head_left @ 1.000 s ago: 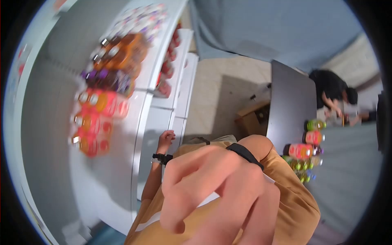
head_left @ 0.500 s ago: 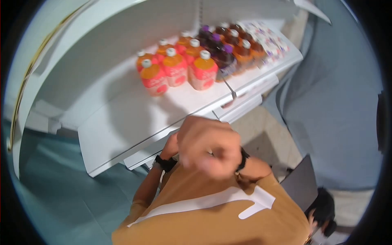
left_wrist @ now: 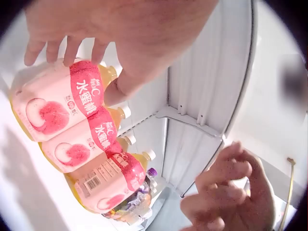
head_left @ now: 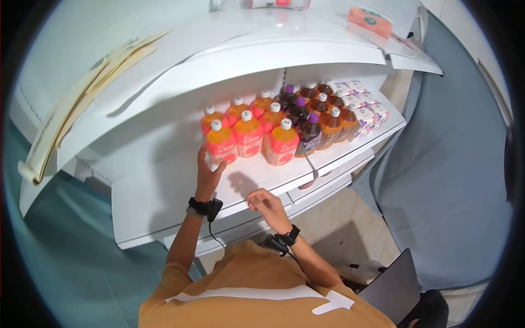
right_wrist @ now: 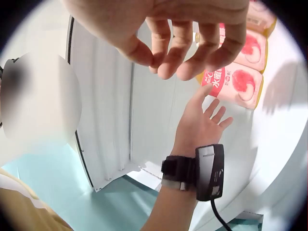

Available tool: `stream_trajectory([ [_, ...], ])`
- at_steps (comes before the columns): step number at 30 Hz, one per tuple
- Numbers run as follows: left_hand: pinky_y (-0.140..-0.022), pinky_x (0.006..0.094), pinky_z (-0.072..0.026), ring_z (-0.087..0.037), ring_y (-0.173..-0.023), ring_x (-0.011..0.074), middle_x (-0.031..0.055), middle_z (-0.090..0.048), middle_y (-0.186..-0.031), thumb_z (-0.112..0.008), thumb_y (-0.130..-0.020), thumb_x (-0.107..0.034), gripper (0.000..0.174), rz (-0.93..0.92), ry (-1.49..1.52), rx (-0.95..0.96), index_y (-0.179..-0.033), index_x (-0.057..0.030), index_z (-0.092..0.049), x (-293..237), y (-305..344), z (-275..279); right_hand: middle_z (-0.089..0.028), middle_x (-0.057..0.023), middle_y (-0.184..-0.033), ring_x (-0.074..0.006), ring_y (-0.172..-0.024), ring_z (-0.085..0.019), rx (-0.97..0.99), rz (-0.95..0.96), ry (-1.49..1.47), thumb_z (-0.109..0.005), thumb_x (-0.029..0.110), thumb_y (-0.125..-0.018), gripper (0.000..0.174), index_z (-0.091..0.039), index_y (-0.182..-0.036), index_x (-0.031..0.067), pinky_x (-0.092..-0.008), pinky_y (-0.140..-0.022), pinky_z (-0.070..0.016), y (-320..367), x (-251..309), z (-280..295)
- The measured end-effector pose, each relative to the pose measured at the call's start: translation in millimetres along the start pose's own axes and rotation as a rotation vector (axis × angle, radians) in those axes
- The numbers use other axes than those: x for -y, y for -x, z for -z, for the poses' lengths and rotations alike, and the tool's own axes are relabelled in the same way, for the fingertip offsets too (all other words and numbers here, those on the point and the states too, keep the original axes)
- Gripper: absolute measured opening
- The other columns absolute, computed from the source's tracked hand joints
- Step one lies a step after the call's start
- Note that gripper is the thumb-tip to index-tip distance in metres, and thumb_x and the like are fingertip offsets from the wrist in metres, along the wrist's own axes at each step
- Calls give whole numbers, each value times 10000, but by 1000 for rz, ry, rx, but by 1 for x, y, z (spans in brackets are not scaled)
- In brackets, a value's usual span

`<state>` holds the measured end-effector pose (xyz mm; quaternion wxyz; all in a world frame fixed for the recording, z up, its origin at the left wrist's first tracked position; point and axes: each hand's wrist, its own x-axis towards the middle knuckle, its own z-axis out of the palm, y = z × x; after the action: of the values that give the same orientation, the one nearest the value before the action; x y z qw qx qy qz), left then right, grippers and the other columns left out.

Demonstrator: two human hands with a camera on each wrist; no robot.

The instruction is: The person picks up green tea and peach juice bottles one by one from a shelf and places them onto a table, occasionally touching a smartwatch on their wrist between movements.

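Note:
Pink-labelled bottles (head_left: 249, 135) with white caps stand in rows on a white shelf (head_left: 158, 202). My left hand (head_left: 208, 174) is at the front left bottle (head_left: 222, 143), its fingers spread along the side; in the left wrist view the hand (left_wrist: 120, 38) lies against that bottle (left_wrist: 48, 103), thumb near its neck. Whether it bears on the bottle is hard to tell. My right hand (head_left: 269, 209), empty, hangs before the shelf edge with loosely bent fingers, as the right wrist view also shows of the hand (right_wrist: 192, 33).
Dark purple-capped bottles (head_left: 309, 135), brown tea bottles (head_left: 330, 128) and small white patterned packs (head_left: 367, 112) stand to the right. An upper shelf (head_left: 219, 60) overhangs them, with a pink box (head_left: 369, 22) on it. A dark table (head_left: 396, 284) is at lower right.
The view has swung from the table side round to the shelf. My left hand has risen to the front left bottle, and my right hand has dropped away from close to the camera.

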<state>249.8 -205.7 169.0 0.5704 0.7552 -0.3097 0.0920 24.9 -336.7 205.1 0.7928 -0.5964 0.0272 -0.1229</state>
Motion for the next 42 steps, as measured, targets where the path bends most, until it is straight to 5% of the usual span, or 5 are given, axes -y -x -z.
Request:
stream_trajectory([
  [10,-1055,498,-433,-481,-1274,446,280,-398,-1471,-759,-814,-222,792,-288,-743,320,-1477,-27,-373,-59,17,30,-653,-15,-891,-124,-839,-605,-135,223,454,-723,111,-913,132,-670,-1004,32,-288,-794,-483,14,21,-10],
  [14,-890,423,-454,-563,-1125,304,81,-588,-1300,-721,-818,-249,537,-335,-741,597,-1316,-105,-583,-68,45,44,-642,-63,-943,-277,-903,-601,112,531,704,-810,111,-765,285,-677,-1013,66,-361,-792,-503,-6,25,-45],
  [18,-924,441,-420,-564,-1077,237,44,-612,-1133,-773,-800,-224,453,-709,-708,392,-1214,-97,-637,-27,114,21,-680,-61,-1049,-284,-1034,-598,264,699,873,-878,229,-693,471,-699,-1092,53,-393,-877,-486,-14,29,-80],
  [31,-924,431,-415,-558,-1076,232,39,-608,-1129,-782,-793,-220,445,-100,-1510,267,-1199,-102,-644,-72,152,21,-699,-73,-1115,-289,-1117,-596,574,536,791,-884,243,-664,519,-713,-1125,78,-428,-965,-451,6,7,-108],
  [42,-924,423,-412,-553,-1074,227,35,-605,-1125,-790,-787,-217,438,126,-1881,250,-1186,-105,-650,-91,159,0,-645,-67,-1158,-309,-1071,-589,504,591,623,-894,181,-653,458,-725,-1073,112,-443,-915,-467,29,-19,-93],
])
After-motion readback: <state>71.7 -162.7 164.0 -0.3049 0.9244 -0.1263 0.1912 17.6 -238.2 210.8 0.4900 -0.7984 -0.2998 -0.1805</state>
